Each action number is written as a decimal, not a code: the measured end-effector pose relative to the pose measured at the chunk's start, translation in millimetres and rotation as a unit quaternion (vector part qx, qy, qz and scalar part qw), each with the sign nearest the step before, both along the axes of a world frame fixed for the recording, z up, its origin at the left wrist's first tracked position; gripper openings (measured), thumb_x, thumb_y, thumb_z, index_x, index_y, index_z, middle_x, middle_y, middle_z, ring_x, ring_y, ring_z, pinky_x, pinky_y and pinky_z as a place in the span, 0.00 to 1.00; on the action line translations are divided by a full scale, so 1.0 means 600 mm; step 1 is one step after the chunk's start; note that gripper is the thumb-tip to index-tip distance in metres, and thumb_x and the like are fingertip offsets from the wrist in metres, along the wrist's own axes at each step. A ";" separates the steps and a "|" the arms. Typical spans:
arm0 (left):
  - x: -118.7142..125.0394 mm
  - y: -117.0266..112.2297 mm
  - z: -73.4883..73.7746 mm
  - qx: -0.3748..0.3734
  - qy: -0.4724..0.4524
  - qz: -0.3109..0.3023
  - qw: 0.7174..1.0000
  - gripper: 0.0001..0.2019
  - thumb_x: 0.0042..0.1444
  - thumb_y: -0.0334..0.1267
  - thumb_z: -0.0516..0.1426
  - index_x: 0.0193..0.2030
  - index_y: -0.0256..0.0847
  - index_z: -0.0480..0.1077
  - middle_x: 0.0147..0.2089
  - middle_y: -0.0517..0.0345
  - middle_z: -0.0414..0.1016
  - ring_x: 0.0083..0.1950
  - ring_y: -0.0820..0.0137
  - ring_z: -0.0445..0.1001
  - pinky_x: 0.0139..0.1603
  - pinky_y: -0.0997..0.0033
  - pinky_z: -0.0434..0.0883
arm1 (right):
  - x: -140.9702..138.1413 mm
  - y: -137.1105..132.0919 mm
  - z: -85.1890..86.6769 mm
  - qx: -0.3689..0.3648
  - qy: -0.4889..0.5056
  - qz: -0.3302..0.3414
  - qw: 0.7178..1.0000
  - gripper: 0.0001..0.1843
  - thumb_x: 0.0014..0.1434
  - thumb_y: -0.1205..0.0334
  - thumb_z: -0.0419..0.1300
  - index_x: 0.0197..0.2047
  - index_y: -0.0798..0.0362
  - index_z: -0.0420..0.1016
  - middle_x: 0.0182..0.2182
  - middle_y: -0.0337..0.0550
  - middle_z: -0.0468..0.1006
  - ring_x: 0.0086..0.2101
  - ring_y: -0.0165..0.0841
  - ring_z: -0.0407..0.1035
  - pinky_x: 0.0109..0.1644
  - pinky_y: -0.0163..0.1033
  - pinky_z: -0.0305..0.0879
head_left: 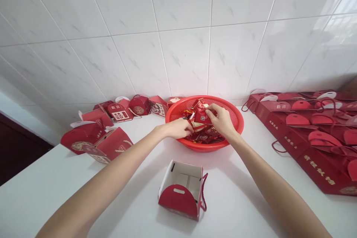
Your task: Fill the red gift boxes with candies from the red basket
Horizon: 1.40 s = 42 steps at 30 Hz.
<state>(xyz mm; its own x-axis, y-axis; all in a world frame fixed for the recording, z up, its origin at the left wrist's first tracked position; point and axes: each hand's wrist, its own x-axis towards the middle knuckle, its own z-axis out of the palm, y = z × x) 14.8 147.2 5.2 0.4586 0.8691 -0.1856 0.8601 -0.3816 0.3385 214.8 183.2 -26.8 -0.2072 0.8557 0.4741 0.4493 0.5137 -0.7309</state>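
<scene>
Both my hands reach into a round red plastic basket (232, 113) at the back of the white table (240, 200). My right hand (221, 119) is closed on a red snack packet (201, 116) held above the basket's pile. My left hand (178, 128) is closed at the basket's near-left rim, its fingers touching the lower edge of the same bunch of packets. More red packets (206, 138) lie in the basket. An open small red gift box (182, 191) with a white inside and a cord handle stands in front of me, between my forearms.
Several small red gift boxes (108, 145) lie scattered at the left, some tipped over, more along the tiled wall (139, 105). Rows of closed red gift boxes (306, 134) fill the right side. The table's left edge drops to a dark floor.
</scene>
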 end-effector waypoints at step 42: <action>0.057 0.049 -0.055 -0.038 0.020 -0.061 0.997 0.17 0.46 0.34 0.65 0.45 0.40 0.75 0.35 0.56 0.79 0.35 0.61 0.76 0.30 0.70 0.66 | -0.008 0.005 0.002 -0.006 0.070 -0.055 0.996 0.10 0.59 0.56 0.54 0.33 0.50 0.74 0.33 0.44 0.81 0.30 0.37 0.70 0.35 0.40 0.63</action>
